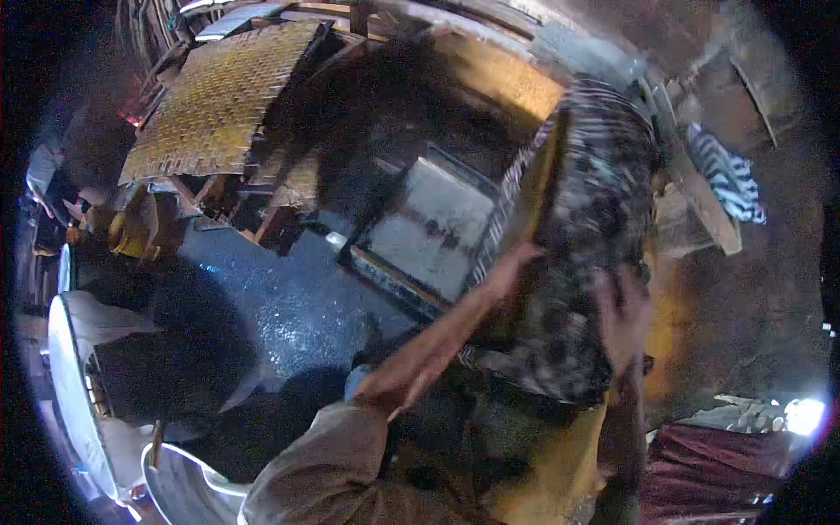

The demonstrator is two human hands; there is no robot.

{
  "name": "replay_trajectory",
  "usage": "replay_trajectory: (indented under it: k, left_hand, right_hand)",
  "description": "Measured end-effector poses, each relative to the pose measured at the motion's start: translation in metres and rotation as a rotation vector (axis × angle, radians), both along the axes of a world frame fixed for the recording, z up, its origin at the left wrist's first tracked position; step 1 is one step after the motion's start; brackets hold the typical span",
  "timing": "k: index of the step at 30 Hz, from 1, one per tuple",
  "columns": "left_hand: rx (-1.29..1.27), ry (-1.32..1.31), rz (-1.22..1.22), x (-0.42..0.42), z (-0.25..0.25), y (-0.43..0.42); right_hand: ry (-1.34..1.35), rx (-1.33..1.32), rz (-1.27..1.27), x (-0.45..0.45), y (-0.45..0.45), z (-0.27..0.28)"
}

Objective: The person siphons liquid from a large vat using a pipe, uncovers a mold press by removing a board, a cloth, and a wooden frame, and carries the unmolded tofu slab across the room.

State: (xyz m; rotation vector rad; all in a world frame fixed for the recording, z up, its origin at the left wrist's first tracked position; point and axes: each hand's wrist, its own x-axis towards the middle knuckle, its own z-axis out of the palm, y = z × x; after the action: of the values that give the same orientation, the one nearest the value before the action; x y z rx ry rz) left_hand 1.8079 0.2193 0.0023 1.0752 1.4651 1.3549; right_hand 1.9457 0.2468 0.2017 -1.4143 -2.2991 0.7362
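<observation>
A long dark, mottled bundle, smeared by motion, lies in front of me on the right, and I cannot make out its kind. Striped edging, perhaps cloth, shows along its sides. My left hand is at its left edge, beside a yellowish-brown strip, with the fingers blurred and partly hidden. On the bundle's right part rests my right hand, its fingers apart and laid over the surface. Left of the bundle, a dark-framed rectangular tray with a pale, stained inside sits low down.
A woven yellow mat leans at the upper left. White basins stand at the left edge. A striped cloth hangs at the right, and maroon cloth lies at the lower right. Another person is at the far left.
</observation>
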Motion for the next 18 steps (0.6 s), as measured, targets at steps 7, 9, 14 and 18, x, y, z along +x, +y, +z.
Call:
replay_trajectory:
  k: [7, 9, 14, 18]
  left_hand:
    - [-0.252, -0.716, 0.542, -0.12, -0.183, -0.236]
    - [-0.356, -0.839, 0.695, -0.125, -0.236, -0.286]
    - [-0.495, -1.02, 0.897, -0.119, -0.329, -0.347]
    - [-0.522, -1.086, 0.932, -0.125, -0.363, -0.355]
  right_hand:
    - [-0.174, 0.158, 0.545, -0.209, -0.085, -0.102]
    - [-0.122, 0.173, 0.659, -0.242, -0.108, -0.161]
    - [-0.077, 0.033, 0.791, -0.279, -0.151, -0.285]
    - [-0.125, -0.03, 0.862, -0.276, -0.162, -0.328]
